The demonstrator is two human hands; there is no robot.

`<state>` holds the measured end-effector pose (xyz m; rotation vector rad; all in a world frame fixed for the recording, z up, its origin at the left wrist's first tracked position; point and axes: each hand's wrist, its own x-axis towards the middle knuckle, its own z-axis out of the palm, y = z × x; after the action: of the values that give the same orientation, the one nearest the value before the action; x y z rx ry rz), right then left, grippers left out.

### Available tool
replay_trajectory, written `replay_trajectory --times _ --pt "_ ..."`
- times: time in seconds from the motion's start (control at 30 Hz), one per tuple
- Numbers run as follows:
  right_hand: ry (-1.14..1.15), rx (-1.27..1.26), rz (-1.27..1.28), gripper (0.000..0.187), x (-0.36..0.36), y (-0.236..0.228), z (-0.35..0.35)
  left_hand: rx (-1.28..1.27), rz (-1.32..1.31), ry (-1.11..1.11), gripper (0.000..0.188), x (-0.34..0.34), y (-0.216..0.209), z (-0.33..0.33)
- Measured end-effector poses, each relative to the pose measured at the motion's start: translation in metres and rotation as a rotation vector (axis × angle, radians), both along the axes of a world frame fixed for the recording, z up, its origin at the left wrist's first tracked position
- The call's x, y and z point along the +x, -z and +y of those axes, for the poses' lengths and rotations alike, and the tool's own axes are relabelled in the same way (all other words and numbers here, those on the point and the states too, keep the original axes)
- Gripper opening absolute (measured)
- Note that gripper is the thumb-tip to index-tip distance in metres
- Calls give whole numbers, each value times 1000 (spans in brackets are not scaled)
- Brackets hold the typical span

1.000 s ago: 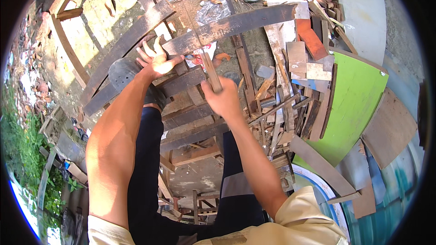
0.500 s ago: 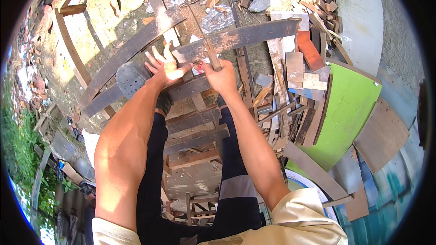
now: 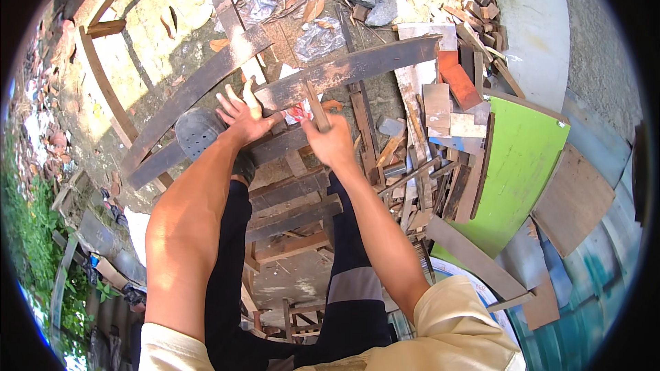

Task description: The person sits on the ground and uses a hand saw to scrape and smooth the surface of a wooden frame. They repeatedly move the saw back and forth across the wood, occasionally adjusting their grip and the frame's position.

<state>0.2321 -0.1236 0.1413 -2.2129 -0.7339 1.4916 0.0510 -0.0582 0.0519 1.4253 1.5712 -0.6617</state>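
Observation:
My left hand (image 3: 244,118) lies with its fingers spread at the left end of a curved dark wooden plank (image 3: 357,65), its thumb stretched along the near edge. My right hand (image 3: 328,141) is closed round the wooden handle (image 3: 316,108) of a tool, which stands up against the plank's near side. A thin dark line continues beyond the plank, like a saw blade seen edge-on; the tool's exact kind is unclear. Beneath my left wrist, my foot in a dark perforated clog (image 3: 197,134) rests on a lower wooden board (image 3: 280,148).
Another curved board (image 3: 196,89) slants away to the left. Wooden slats (image 3: 295,216) run between my legs. To the right lie wood offcuts, a bright green panel (image 3: 519,165) and a brown board (image 3: 574,199). Stones (image 3: 381,8) and dry leaves litter the ground at the far side.
My right hand has drawn the wooden-handled tool nearer to me. The left hand keeps its place on the plank, and the whole view has shifted slightly.

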Motion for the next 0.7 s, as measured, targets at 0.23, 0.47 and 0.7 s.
replay_trajectory --times 0.23,0.47,0.7 --pt "-71 -82 39 31 7 -76 -51 5 11 -15 133 -11 5 1" --pt "-93 -73 40 31 19 -133 -61 21 -34 -63 133 -15 10 -8" --pt "-44 42 -78 29 6 34 3 61 -75 -27 134 2 11 -2"
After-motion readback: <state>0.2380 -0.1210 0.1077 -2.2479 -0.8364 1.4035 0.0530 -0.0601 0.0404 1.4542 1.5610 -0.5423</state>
